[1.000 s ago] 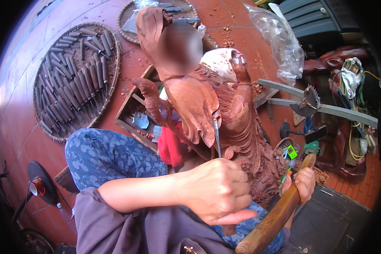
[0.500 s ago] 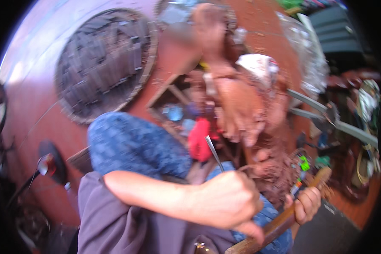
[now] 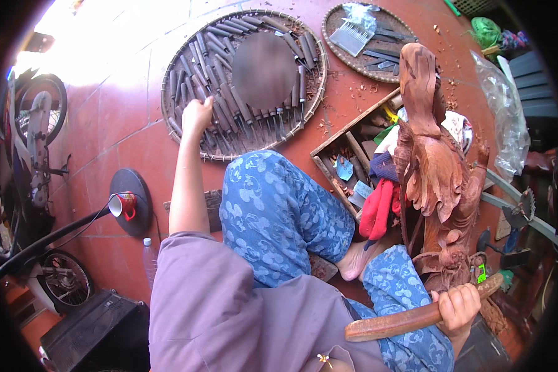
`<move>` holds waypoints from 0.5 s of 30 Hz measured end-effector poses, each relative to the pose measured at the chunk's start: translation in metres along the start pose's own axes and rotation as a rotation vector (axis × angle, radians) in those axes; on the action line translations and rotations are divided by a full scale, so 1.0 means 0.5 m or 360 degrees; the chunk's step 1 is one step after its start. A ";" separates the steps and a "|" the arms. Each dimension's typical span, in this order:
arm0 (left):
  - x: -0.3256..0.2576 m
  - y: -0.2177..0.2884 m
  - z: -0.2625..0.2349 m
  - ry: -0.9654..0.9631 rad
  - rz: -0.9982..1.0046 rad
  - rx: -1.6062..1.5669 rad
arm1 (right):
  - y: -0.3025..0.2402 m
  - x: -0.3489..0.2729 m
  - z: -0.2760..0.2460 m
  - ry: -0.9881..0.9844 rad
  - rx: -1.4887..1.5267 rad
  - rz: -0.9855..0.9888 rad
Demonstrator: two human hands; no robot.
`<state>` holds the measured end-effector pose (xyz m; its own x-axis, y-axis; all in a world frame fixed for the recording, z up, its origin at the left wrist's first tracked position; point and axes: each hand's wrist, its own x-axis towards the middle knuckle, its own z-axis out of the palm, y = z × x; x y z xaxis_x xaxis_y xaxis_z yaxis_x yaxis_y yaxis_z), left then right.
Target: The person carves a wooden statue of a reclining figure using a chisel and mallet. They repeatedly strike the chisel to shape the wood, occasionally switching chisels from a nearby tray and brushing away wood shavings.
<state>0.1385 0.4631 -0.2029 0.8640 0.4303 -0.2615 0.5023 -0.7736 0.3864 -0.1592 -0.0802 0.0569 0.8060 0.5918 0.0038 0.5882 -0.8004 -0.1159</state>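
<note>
My left hand (image 3: 198, 118) reaches over the left part of a round woven tray (image 3: 165, 102) full of wood-handled carving chisels (image 3: 240, 104). Its fingers are curled among the handles, and whatever they hold is hidden. At the lower right, my right hand (image 3: 457, 310) grips one end of a long wooden club (image 3: 390, 323), which lies slantwise above my right thigh. Beyond that hand stands a large reddish-brown wood carving (image 3: 437, 177) with flowing carved folds. A blurred round patch covers part of the chisel tray.
A smaller woven tray (image 3: 332, 52) at the back holds dark blades and a clear case. Beside the carving lies a wooden box (image 3: 336, 133) with tools and red cloth (image 3: 378, 211). On the left are a cup (image 3: 123, 206) on a round base, a plastic bottle (image 3: 149, 260) and a black box (image 3: 93, 332).
My left hand, with a thin metal tool showing above it, was in front of my body; it has swung out left to the chisel tray. My right hand keeps the club.
</note>
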 end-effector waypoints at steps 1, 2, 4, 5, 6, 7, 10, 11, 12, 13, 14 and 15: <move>0.010 -0.015 0.023 -0.0040 -0.0017 -0.0015 | -0.006 0.002 -0.005 -0.0022 -0.0014 0.0024; -0.002 -0.015 0.044 -0.0097 -0.0039 -0.0037 | -0.012 0.002 -0.014 -0.0062 -0.0031 0.0049; -0.006 -0.022 0.074 -0.0134 -0.0028 -0.0078 | -0.022 0.005 -0.020 -0.0058 -0.0049 0.0117; -0.001 -0.035 0.095 -0.0103 -0.0006 -0.0078 | -0.025 0.006 -0.021 -0.0052 -0.0058 0.0139; 0.002 -0.036 0.101 -0.0058 0.0021 -0.0077 | -0.028 0.006 -0.023 -0.0055 -0.0063 0.0158; 0.005 -0.036 0.107 -0.0047 0.0030 0.0005 | -0.030 0.002 -0.026 -0.0056 -0.0067 0.0174; -0.012 -0.022 0.106 -0.0138 0.0102 -0.0208 | -0.036 0.015 -0.032 -0.0047 -0.0089 0.0214; -0.026 -0.014 0.104 -0.0063 0.0115 -0.0247 | -0.036 0.023 -0.033 -0.0041 -0.0095 0.0222; -0.032 -0.017 0.101 -0.0044 0.0125 -0.0272 | -0.037 0.031 -0.033 -0.0031 -0.0081 0.0210; -0.032 -0.030 0.107 0.0180 0.0256 -0.0005 | -0.036 0.039 -0.032 -0.0020 -0.0064 0.0195; -0.034 -0.044 0.109 0.0403 0.0381 0.0268 | -0.034 0.047 -0.030 -0.0008 -0.0045 0.0176; -0.046 -0.032 0.102 0.0349 0.0369 0.0166 | -0.034 0.051 -0.030 -0.0009 -0.0048 0.0175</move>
<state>0.1089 0.4419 -0.2482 0.9477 0.3182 0.0240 0.2945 -0.9012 0.3180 -0.1476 -0.0529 0.0737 0.8654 0.5010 -0.0128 0.4983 -0.8628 -0.0854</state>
